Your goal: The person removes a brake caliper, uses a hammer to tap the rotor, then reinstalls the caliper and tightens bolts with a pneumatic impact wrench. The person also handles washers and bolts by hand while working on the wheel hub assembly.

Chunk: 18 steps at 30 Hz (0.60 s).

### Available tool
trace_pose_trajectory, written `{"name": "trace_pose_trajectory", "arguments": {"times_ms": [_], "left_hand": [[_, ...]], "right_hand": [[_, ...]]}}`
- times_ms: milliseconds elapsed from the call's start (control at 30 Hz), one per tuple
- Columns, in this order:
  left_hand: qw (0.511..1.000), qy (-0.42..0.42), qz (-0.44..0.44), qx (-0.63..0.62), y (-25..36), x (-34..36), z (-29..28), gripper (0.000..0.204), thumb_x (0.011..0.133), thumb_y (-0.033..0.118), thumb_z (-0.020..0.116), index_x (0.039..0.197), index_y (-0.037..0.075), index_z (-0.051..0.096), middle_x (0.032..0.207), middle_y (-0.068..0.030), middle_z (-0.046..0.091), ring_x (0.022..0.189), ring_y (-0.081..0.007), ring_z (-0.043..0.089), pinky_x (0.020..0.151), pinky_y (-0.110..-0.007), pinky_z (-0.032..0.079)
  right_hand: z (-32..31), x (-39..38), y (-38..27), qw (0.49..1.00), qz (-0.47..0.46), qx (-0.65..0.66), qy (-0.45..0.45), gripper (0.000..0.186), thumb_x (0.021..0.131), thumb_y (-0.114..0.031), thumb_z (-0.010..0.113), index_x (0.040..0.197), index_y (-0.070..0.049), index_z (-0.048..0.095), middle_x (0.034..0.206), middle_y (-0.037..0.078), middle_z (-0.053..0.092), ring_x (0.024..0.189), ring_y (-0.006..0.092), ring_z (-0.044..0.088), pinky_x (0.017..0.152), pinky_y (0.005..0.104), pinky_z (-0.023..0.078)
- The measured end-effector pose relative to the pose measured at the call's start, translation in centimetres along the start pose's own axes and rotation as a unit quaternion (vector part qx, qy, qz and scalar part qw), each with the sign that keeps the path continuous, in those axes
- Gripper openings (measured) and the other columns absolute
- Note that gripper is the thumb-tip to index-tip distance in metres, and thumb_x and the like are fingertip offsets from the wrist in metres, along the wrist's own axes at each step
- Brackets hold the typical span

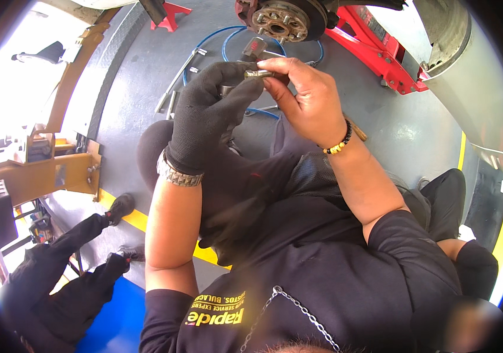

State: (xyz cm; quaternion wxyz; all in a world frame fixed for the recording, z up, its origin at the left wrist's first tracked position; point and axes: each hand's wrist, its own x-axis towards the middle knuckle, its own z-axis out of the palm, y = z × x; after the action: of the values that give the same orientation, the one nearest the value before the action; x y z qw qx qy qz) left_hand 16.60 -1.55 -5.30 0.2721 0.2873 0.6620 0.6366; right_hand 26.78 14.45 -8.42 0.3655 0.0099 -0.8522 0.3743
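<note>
My left hand [204,109], in a black glove, and my bare right hand [311,99] meet in front of me, above my lap. Between their fingertips is a small, shiny metal piece [257,74] with a yellowish-green tint; its exact kind is too small to make out. Thumb and fingers of both hands are closed on it. Just beyond them, a blocky tool head [254,48] with a red mark shows, partly covered by my fingers. A round metal end [226,90] peeks out under the left glove.
Ahead is a rusty wheel hub [281,22] with studs, beside a red floor jack [375,53]. A blue hose [209,39] and long metal bars [175,82] lie on the grey floor. Yellow lift arms [33,182] stand left; a person in black [80,288] is at lower left.
</note>
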Motion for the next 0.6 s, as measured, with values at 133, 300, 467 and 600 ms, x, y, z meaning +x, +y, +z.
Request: {"name": "trace_pose_trajectory", "arguments": {"times_ms": [133, 300, 467, 600], "left_hand": [[0.993, 0.031, 0.06, 0.095, -0.5, 0.2, 1.0, 0.023, 0.093, 0.017, 0.072, 0.109, 0.001, 0.07, 0.079, -0.0032, 0.07, 0.059, -0.0074, 0.059, 0.054, -0.026, 0.047], [0.95, 0.063, 0.172, 0.253, -1.2, 0.5, 2.6, 0.018, 0.092, 0.015, 0.07, 0.106, 0.002, 0.069, 0.09, -0.0112, 0.073, 0.076, -0.0198, 0.069, 0.066, -0.033, 0.054], [0.904, 0.083, 0.241, 0.344, -3.0, 1.5, 3.4, 0.016, 0.09, 0.018, 0.066, 0.099, 0.006, 0.063, 0.085, -0.0149, 0.068, 0.078, -0.0377, 0.067, 0.066, -0.046, 0.053], [0.878, 0.034, 0.252, 0.406, -4.7, 2.0, 2.1, 0.036, 0.087, 0.027, 0.073, 0.12, 0.015, 0.064, 0.091, -0.0108, 0.072, 0.079, -0.0334, 0.071, 0.067, -0.043, 0.055]], "right_hand": [[-0.6, 0.5, -0.3, 1.0, 0.009, -0.019, 0.008, 0.023, 0.089, -0.004, 0.072, 0.112, -0.005, 0.068, 0.096, 0.012, 0.073, 0.081, 0.0271, 0.072, 0.071, 0.0339, 0.056], [-0.1, -0.6, 0.5, 0.996, 0.019, -0.073, 0.038, 0.029, 0.092, 0.002, 0.068, 0.12, -0.004, 0.067, 0.105, 0.01, 0.075, 0.089, 0.018, 0.073, 0.078, 0.0287, 0.057], [2.0, -2.8, 0.2, 0.952, 0.207, 0.205, 0.092, 0.035, 0.095, 0.003, 0.061, 0.129, -0.003, 0.062, 0.112, 0.009, 0.073, 0.097, 0.0151, 0.069, 0.083, 0.0282, 0.054], [2.5, -4.1, 1.7, 0.884, 0.239, 0.396, 0.062, 0.032, 0.097, 0.0, 0.062, 0.129, -0.002, 0.062, 0.115, 0.006, 0.07, 0.104, 0.0109, 0.064, 0.085, 0.0251, 0.052]]}}
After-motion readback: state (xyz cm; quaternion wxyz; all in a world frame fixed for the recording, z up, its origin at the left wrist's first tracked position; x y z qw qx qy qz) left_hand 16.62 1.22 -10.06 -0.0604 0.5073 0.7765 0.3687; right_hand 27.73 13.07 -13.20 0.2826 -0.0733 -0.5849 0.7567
